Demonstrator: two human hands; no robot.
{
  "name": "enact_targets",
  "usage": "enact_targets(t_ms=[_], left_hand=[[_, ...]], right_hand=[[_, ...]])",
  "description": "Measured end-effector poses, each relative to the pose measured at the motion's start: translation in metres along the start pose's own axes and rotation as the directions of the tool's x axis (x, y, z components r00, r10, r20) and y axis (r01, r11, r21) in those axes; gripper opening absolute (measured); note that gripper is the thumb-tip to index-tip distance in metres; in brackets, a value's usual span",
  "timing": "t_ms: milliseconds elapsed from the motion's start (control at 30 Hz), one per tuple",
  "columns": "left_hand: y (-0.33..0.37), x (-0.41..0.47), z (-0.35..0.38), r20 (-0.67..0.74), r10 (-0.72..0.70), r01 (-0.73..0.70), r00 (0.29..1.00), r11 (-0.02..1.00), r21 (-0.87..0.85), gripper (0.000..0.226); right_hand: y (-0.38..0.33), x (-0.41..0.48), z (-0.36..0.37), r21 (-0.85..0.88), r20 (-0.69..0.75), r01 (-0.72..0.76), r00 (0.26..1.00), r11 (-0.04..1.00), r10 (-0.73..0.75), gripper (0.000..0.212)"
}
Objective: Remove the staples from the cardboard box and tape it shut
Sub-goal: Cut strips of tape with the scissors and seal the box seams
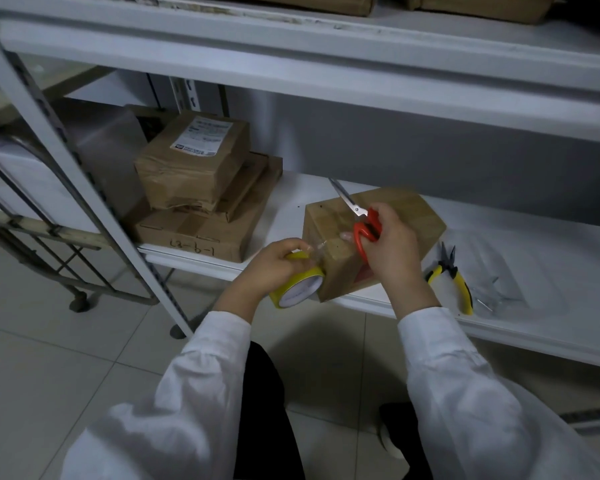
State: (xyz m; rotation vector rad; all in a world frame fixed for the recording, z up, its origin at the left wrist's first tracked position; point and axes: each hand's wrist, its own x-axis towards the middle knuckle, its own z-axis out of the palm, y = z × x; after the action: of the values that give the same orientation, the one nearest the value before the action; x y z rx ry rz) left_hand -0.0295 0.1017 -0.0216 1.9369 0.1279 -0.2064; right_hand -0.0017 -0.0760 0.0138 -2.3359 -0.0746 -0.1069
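The cardboard box [409, 220] sits at the front edge of the white shelf [551, 271]. Left hand [274, 268] fingers wrap the yellow tape roll [297, 289] beside it; right hand [392, 244] fingers grip red-handled scissors [361, 223] above the box. Yellow pliers [452, 282] lie just right

Dim, soft light; warped edges.

Storeroom (metal shelving [291, 81], stacked parcels [201, 188])
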Motion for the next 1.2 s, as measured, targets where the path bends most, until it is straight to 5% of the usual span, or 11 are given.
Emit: enact_targets(t_ms=[267,467,733,1200], left_hand=[[-0.003,0.007,0.01,-0.152,0.049,-0.04,0.987,0.997,0.06,0.021],[0.0,0.007,0.017,-0.206,0.016,-0.003,0.978,0.998,0.061,0.027],[0.006,0.002,0.023,-0.238,0.003,0.022,0.971,0.995,0.099,0.015],[0.006,0.002,0.024,-0.242,0.009,0.022,0.97,0.992,0.123,0.02]], right_hand=[[-0.017,-0.011,-0.017,0.2,-0.046,-0.051,0.997,0.978,0.061,0.064],[-0.014,-0.039,-0.033,0.294,0.33,-0.211,0.938,0.932,0.109,0.044],[0.02,-0.059,-0.037,0.158,0.551,-0.322,0.813,0.933,0.187,0.035],[0.021,-0.061,-0.031,0.091,0.584,-0.388,0.767,0.917,0.266,0.029]])
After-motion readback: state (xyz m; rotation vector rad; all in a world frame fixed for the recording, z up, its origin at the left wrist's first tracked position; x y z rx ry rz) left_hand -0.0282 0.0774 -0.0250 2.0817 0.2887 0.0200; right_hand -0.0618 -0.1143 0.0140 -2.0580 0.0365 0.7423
